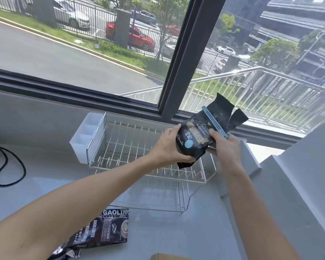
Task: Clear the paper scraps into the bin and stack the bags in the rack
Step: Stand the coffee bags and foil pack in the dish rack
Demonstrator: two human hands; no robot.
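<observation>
A black coffee bag is held up in the air over the wire rack, near the back edge of the counter. The bag is tilted, and its top points up toward the window. A blue clip is clamped across the bag near its top. The bottom part of the bag is gripped by the left hand, with the fingers curled round it. The clip end of the bag is gripped by the right hand, with the thumb on the front.

The rack is set on the counter, close to the back edge. A white plastic box is hung on the rack's left side. A second black coffee bag is laid flat on the counter near the front edge, partly hidden by the left arm. A black cable is looped at the left edge of the counter. A small tan thing is seen at the front edge, too cut off to tell what it is.
</observation>
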